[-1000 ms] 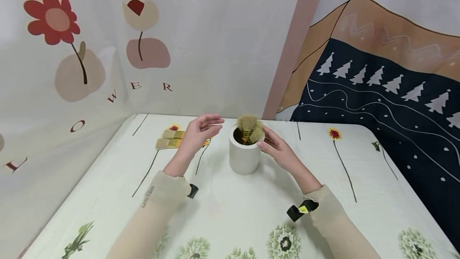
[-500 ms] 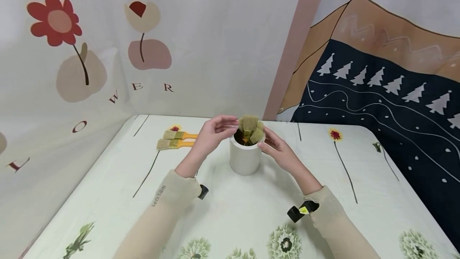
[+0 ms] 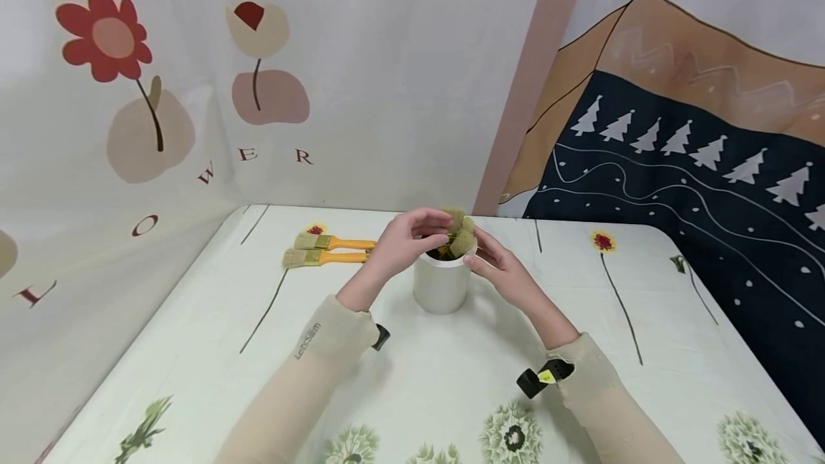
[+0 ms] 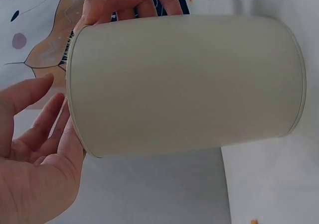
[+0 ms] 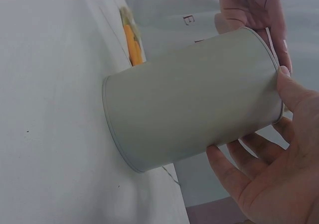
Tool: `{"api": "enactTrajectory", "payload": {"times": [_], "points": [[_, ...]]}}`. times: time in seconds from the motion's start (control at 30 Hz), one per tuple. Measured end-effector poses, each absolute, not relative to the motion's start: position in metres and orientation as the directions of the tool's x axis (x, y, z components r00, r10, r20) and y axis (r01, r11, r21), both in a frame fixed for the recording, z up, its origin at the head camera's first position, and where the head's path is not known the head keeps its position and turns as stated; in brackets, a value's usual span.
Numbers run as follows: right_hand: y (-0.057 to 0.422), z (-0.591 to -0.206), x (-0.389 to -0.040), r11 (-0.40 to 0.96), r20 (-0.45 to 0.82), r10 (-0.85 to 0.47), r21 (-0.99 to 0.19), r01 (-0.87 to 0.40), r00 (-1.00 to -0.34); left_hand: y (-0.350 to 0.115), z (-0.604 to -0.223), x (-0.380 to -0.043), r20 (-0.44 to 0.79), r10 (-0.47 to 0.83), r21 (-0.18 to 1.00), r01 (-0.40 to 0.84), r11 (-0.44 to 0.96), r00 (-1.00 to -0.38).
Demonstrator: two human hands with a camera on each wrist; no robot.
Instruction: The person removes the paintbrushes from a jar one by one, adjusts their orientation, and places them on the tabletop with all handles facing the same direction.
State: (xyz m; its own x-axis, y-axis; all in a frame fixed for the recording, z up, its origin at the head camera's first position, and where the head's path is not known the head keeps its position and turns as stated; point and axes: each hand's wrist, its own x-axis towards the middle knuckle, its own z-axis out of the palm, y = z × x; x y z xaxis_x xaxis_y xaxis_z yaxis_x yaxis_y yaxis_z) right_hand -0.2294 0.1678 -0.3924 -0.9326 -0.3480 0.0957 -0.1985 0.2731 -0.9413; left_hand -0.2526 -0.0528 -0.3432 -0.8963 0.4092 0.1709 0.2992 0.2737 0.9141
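A white cylindrical container [image 3: 441,288] stands upright on the table, holding several paintbrushes [image 3: 462,242] with pale bristles up. My right hand [image 3: 505,274] grips its right side; the right wrist view shows the thumb at the rim and fingers spread along the wall of the container [image 5: 194,99]. At the rim's left, my left hand [image 3: 406,242] has its fingers reaching over the opening, in front of the bristles. In the left wrist view a gap parts the thumb and fingers of that left hand [image 4: 40,179], with nothing visible between them.
Two flat paintbrushes, one farther back [image 3: 331,242] and one nearer [image 3: 322,257], lie left of the container with orange handles pointing right. The table [image 3: 445,371] has a white cloth with printed flowers. A white printed curtain [image 3: 387,92] hangs behind.
My left hand has moved right, from above the two lying brushes to the container's rim, uncovering their orange handles. My right hand and the container have stayed in place.
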Motion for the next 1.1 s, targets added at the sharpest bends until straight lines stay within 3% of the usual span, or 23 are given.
{"api": "enactTrajectory", "payload": {"times": [0.23,0.43,1.1], "points": [[0.170,-0.393,-0.230,0.272,0.098,-0.349,-0.941,-0.201,-0.932,-0.045,-0.339,-0.255,0.145,0.501,0.824,0.385,0.416,-0.853],[0.170,-0.393,-0.231,0.283,0.099,-0.347,-0.937,-0.205,-0.933,-0.041,-0.340,-0.256,0.138,0.497,0.747,0.419,0.515,-0.857],[0.169,-0.394,-0.231,0.258,0.114,-0.363,-0.941,-0.218,-0.925,-0.037,-0.344,-0.247,0.163,0.396,0.723,0.382,0.576,-0.904]]}}
